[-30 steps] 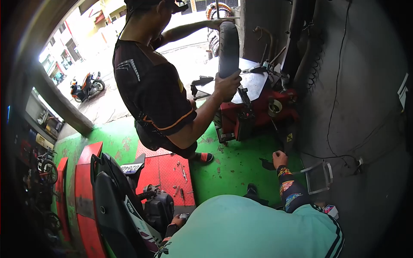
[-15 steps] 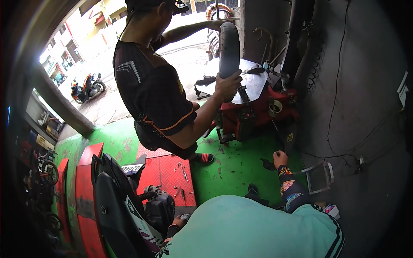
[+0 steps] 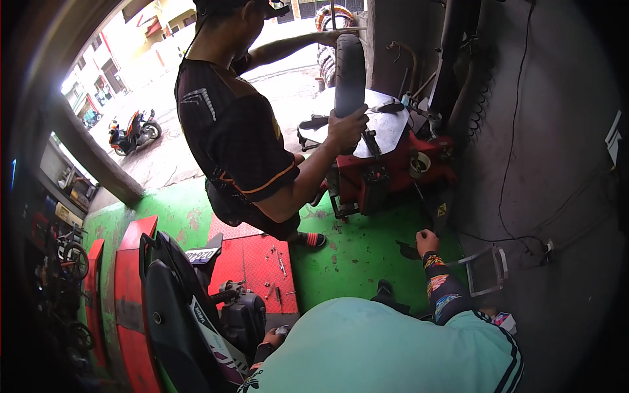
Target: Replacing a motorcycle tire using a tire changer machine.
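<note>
My right hand [image 3: 427, 242], at the end of a colourfully patterned sleeve, is raised at right of centre with its fingers curled closed. Whatever lies inside them cannot be made out. A dark flat piece [image 3: 407, 250] shows just left of that hand; whether they touch is unclear. Low beside the motorcycle's engine [image 3: 244, 318], my left hand [image 3: 271, 338] is closed round a small silvery object [image 3: 282, 329], its kind unclear and its lower part hidden by my light green shirt. Ahead, another person [image 3: 229, 131] grips an upright black tyre [image 3: 350, 75] with both hands.
The tyre is over a red tyre-changing machine [image 3: 393, 171] with a silver top. A motorcycle [image 3: 173, 308] stands at left near a red plate [image 3: 252, 262] with several loose tools. A metal frame [image 3: 488, 270] leans by the right wall; a cable [image 3: 508, 164] hangs there.
The other person has shifted very slightly to the right, still holding the tyre. Both my hands remain where they were.
</note>
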`<state>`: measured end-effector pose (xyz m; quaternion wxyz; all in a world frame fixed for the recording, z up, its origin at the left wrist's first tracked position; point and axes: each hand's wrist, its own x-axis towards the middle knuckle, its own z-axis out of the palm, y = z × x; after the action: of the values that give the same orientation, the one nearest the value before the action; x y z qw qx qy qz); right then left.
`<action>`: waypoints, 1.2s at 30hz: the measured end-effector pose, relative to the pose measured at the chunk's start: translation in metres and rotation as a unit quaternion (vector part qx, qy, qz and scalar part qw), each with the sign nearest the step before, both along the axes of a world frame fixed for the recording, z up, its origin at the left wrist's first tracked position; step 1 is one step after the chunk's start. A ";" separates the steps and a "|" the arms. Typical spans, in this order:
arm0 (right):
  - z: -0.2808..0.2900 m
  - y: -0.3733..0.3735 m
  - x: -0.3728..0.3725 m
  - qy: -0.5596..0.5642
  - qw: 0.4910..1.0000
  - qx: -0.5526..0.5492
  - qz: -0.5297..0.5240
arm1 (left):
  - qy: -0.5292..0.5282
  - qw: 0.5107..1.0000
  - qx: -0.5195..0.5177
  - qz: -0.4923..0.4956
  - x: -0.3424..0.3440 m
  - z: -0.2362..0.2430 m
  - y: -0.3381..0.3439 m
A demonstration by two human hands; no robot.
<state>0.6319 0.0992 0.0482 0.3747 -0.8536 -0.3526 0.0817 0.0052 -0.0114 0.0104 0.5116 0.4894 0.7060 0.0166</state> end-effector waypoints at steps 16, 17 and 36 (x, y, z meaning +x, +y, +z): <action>0.001 -0.001 -0.002 -0.011 1.000 0.006 -0.001 | -0.014 0.999 -0.016 0.032 -0.004 -0.008 -0.005; 0.002 -0.001 -0.003 -0.018 1.000 0.016 -0.006 | -0.003 1.000 -0.013 0.021 -0.004 -0.009 -0.005; -0.002 -0.001 0.000 -0.012 1.000 0.004 0.004 | -0.022 0.998 -0.011 0.057 -0.007 -0.018 -0.014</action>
<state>0.6315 0.0977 0.0462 0.3739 -0.8514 -0.3607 0.0717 -0.0021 -0.0257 -0.0071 0.5303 0.4426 0.7215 0.0484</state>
